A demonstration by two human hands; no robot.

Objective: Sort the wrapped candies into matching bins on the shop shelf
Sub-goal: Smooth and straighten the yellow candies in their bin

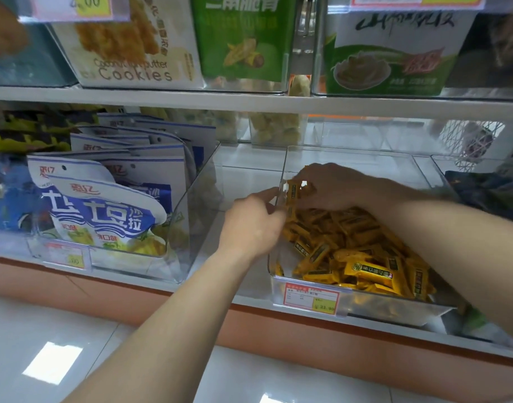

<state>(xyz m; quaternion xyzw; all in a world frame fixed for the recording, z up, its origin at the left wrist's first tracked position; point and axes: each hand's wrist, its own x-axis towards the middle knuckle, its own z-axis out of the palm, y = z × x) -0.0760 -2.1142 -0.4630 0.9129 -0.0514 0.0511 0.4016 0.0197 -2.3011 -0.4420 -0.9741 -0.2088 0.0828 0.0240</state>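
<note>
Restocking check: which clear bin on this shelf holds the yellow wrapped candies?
The right bin, where the right hand reaches; the left bin holds blue-and-white bags.

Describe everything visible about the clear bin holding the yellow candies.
The clear bin looks like rigid transparent plastic, with tall back and side walls and a low front. It stands upright on the lower shelf. A red and yellow price label sits on its front lip. Yellow wrapped candies are heaped inside, mostly toward the front. The right hand reaches in, pinching candies by the left wall. The left hand meets that wall from outside.
</note>
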